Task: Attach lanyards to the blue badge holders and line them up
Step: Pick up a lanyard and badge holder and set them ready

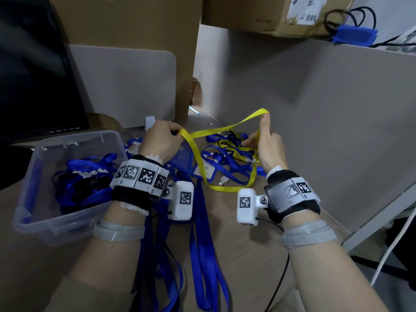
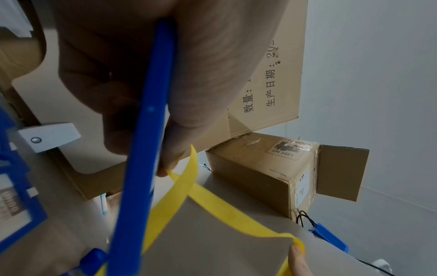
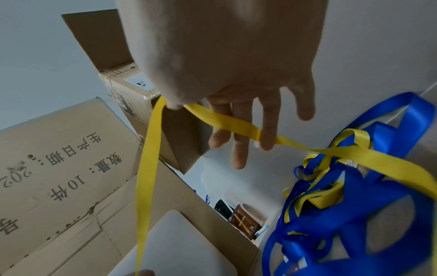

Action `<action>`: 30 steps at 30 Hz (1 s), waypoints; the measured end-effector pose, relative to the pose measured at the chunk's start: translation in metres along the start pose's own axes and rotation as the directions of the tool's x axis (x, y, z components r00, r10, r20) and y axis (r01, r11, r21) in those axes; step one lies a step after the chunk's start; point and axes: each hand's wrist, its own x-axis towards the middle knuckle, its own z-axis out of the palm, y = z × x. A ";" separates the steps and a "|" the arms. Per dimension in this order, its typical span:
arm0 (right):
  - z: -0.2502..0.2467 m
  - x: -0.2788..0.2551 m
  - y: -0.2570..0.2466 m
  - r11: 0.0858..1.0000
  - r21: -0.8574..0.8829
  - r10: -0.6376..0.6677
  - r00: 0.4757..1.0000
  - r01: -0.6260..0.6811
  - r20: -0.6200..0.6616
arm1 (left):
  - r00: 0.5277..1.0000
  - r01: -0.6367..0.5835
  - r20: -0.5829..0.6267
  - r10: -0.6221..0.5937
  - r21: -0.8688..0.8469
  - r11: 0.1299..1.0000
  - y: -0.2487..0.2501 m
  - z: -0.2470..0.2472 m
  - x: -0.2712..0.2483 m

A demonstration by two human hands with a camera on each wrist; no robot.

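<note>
My left hand (image 1: 162, 140) pinches one end of a yellow lanyard (image 1: 195, 154) above the desk. The same hand also grips a blue badge holder (image 1: 180, 158). The left wrist view shows the holder edge-on (image 2: 146, 130), with the yellow strap (image 2: 184, 186) caught at the fingertips. My right hand (image 1: 263, 140) is raised with the thumb up. The lanyard loops over that thumb and runs across the straight fingers (image 3: 238, 149). A second blue badge holder (image 1: 209, 172) lies flat on the desk between my hands.
A tangle of blue and yellow lanyards (image 1: 227, 152) lies on the desk behind my hands. A clear plastic bin (image 1: 67, 140) at left holds more blue lanyards. Blue straps (image 1: 202, 244) hang over the front edge. A monitor (image 1: 33, 75), cardboard boxes (image 1: 258, 14) and a grey partition (image 1: 326, 109) surround the desk.
</note>
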 end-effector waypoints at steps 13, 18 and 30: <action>0.007 -0.003 -0.027 0.933 0.316 -0.225 0.963 0.170 0.148 | 0.951 0.012 0.307 -0.016 0.015 1.000 0.012 -0.007 -0.006; 0.006 -0.011 -0.040 0.908 0.370 -0.281 0.940 0.196 0.192 | 0.975 0.009 0.223 0.019 -0.122 0.992 0.020 0.000 -0.009; 0.008 -0.019 -0.052 0.883 0.456 -0.267 0.918 0.111 0.293 | 0.957 -0.104 0.262 0.123 -0.085 0.991 0.021 0.015 -0.014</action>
